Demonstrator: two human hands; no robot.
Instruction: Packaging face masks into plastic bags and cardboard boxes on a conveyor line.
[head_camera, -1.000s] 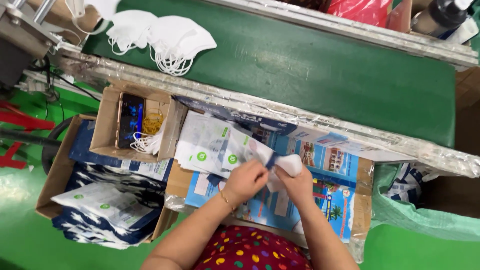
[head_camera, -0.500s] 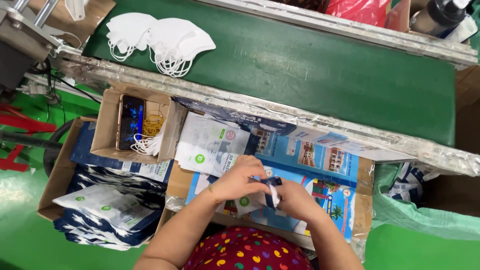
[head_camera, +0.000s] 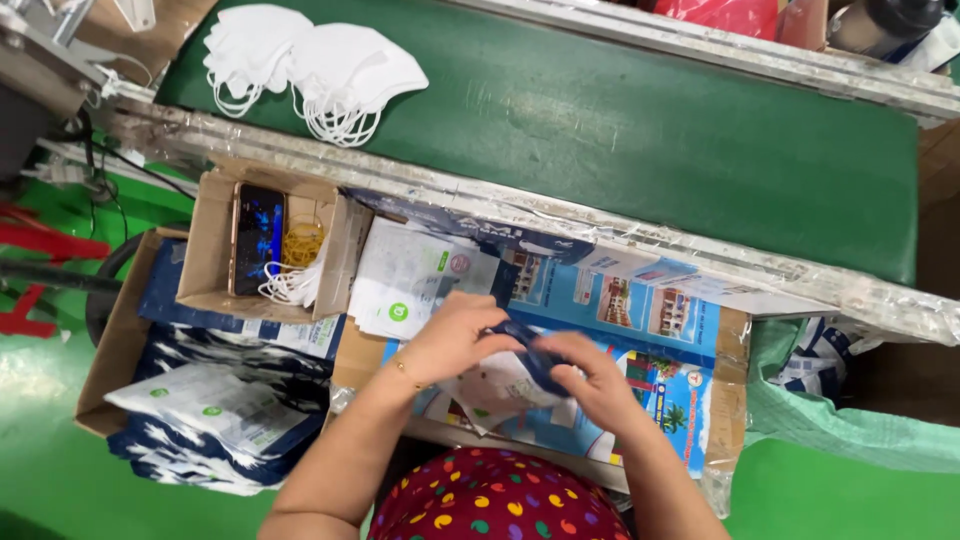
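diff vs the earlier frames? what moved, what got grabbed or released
The white mask seen between the hands a second ago no longer shows; the left hand and right hand have dropped closer to the body, both now gripping the blue and white pouch. Nothing visibly released. The white masks on the green belt, the small box and its phone lie as before.
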